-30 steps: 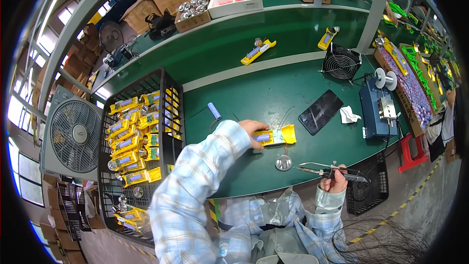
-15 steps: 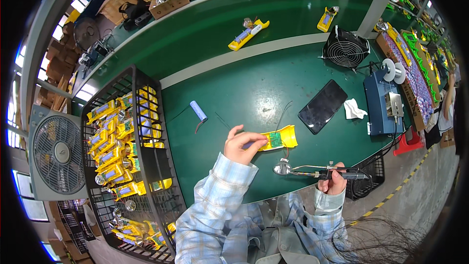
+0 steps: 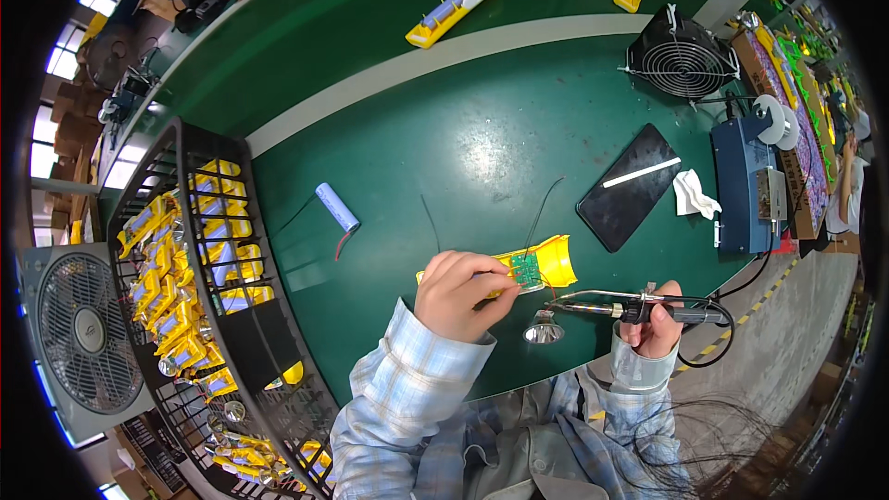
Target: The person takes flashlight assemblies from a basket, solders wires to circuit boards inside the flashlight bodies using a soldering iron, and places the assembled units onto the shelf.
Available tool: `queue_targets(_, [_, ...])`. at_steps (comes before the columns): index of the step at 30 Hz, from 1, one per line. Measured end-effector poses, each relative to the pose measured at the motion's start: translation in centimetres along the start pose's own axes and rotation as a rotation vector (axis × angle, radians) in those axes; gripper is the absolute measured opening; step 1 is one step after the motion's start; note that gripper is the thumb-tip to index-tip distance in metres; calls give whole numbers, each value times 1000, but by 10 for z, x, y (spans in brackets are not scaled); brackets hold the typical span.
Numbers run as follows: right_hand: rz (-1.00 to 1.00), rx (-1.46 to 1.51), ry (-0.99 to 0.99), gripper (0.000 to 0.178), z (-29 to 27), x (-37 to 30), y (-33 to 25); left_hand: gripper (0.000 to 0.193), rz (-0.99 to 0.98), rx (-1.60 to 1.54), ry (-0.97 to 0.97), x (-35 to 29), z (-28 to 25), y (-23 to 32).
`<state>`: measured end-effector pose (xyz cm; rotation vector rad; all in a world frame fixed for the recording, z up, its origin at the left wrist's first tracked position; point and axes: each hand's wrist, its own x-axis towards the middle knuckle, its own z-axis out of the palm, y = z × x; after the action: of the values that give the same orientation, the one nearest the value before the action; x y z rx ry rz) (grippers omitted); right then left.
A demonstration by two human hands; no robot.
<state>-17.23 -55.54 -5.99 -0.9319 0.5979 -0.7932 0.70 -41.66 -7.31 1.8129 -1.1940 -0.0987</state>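
My left hand [image 3: 463, 294] lies over the left part of a yellow plastic lamp housing [image 3: 559, 259]. Thumb and fingers pinch together at the edge of the green circuit board [image 3: 526, 270] inside it; what is between them is hidden. In my right hand [image 3: 654, 322] is a soldering iron [image 3: 639, 310], with a thin metal tube running along it. Its tip is by the back of a silver reflector cup [image 3: 544, 329], whose mouth points toward me. A thin red wire shows between board and cup. Dark wires stick up beyond the housing.
Left stands a black crate [image 3: 264, 343] of yellow lamp housings. A blue battery [image 3: 337, 207] with wires lies nearby. To the right are a phone [image 3: 630, 187], crumpled tissue [image 3: 694, 194], a black fan [image 3: 683, 60] and a blue soldering unit [image 3: 745, 181] with a solder spool [image 3: 776, 122].
The iron's tip has come closer to the circuit board and now meets the cup's back. The reflector cup has turned its mouth toward me. My left hand stays on the housing; the view has shifted.
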Motion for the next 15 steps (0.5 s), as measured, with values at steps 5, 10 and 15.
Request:
queue_targets(5, [-193, -277, 39, 30, 3, 5, 6, 16, -38, 62, -6, 5, 3, 2])
queue_targets(10, [-440, -509, 46, 31, 32, 0, 7, 16, -85, 70, -28, 7, 3, 4])
queue_targets(15, [-284, -536, -53, 27, 22, -10, 2, 16, -120, 88, -26, 8, 7, 4])
